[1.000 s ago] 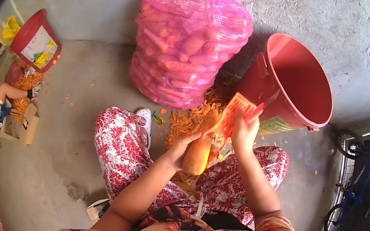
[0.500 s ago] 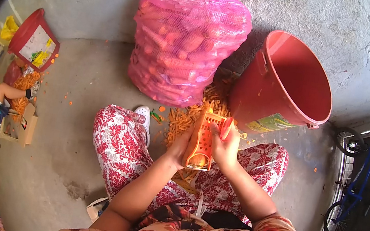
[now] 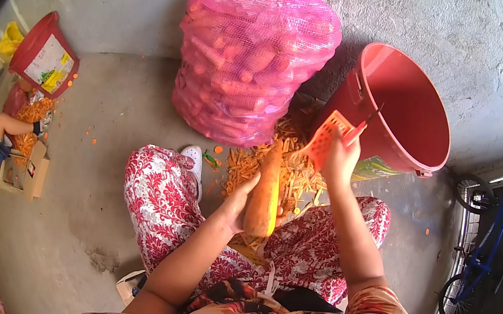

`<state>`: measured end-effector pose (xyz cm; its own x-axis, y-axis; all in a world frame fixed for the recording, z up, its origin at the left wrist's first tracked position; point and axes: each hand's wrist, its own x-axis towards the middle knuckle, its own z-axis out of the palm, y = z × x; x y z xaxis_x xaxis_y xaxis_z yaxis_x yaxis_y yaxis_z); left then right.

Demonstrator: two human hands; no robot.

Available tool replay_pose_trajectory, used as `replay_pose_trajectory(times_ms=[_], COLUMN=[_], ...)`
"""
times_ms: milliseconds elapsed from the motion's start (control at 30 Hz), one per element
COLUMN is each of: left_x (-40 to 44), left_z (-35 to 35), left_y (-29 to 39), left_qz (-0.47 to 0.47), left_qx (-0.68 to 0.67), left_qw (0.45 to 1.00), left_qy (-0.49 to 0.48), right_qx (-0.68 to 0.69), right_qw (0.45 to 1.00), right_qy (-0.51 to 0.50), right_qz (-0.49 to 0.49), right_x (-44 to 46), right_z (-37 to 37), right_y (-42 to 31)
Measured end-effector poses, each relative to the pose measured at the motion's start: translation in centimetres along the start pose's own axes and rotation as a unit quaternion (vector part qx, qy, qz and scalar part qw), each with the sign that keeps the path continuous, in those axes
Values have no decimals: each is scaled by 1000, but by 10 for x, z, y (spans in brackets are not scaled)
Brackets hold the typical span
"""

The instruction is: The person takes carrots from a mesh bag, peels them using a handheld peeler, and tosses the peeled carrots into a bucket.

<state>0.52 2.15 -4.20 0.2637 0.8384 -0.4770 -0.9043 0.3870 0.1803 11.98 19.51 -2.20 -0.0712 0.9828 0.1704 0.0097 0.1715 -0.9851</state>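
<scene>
A large carrot (image 3: pixel 265 194), partly peeled to brighter orange along one side, lies in my left hand (image 3: pixel 241 205), whose fingers wrap it from the left. My right hand (image 3: pixel 341 160) is closed on an orange plastic peeler (image 3: pixel 326 140) with a perforated body. A red handle (image 3: pixel 355 133) with a thin dark blade, like a knife, also sticks out of that hand. The peeler is apart from the carrot, up and to its right. Under both hands is a heap of carrot peelings (image 3: pixel 243 167) on the floor between my legs.
A pink mesh sack (image 3: pixel 249 60) full of carrots stands against the wall. Right of it is a large red bucket (image 3: pixel 343 99), tilted. At far left are another red bucket (image 3: pixel 34 56), a seated person's leg (image 3: pixel 15 125) and a cardboard box (image 3: pixel 37 169). A blue bicycle (image 3: pixel 484 251) is at right.
My right hand has moved up and to the right, taking the peeler off the carrot. The carrot, earlier mostly hidden behind the peeler, now shows in my left hand.
</scene>
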Motion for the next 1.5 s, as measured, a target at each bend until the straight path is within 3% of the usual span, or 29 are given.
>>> replay_pose_trajectory(times_ms=[67, 133, 233, 367, 467, 567, 633, 700, 767, 833, 933, 1033, 1167, 1200, 1300, 1500], left_x=[12, 10, 5, 12, 8, 2, 1, 1, 2, 1, 4, 7, 11, 11, 7, 14], left_z=[-14, -3, 21, 2, 11, 8, -8, 2, -1, 4, -3, 0, 3, 7, 5, 0], left_y=[2, 5, 8, 4, 0, 4, -2, -19, -23, -20, -11, 2, 6, 7, 4, -5], left_qz=[34, 78, 104, 94, 95, 79, 54, 7, -44, -27, -4, 36, 80, 94, 109, 115], left_qx=[3, -35, -74, -56, -29, 20, 120, 88, 109, 117, 45, -4, -23, -35, -54, -25], left_qw=[998, 986, 990, 981, 995, 994, 984, 996, 993, 993, 998, 999, 997, 995, 992, 991], left_qy=[-44, -143, -61, -161, -11, -78, -119, 22, -2, -9, -34, 36, 0, 12, 15, 63], right_qx=[31, 20, -14, -47, -84, -127, -137, -199, -270, -225, -81, 48, -26, -52, -30, -121], right_qw=[993, 989, 986, 983, 980, 975, 978, 973, 953, 962, 995, 997, 987, 988, 987, 977], right_qy=[-71, -134, -167, -173, -170, -144, -68, -23, 49, 97, 26, -38, -154, -142, -157, -169], right_qz=[86, 55, -10, -41, -66, -110, -140, -118, -131, -122, -61, 48, 44, -21, -8, -52], right_x=[-38, -64, -86, -89, -93, -88, -60, -21, 12, 32, 17, -28, -73, -80, -86, -93], right_z=[8, 13, 20, 22, 23, 19, 18, 16, 13, 7, 2, 12, 12, 16, 18, 17], right_y=[-33, -44, -41, -38, -33, -28, -20, -6, 12, 20, 8, -44, -40, -39, -26, -35])
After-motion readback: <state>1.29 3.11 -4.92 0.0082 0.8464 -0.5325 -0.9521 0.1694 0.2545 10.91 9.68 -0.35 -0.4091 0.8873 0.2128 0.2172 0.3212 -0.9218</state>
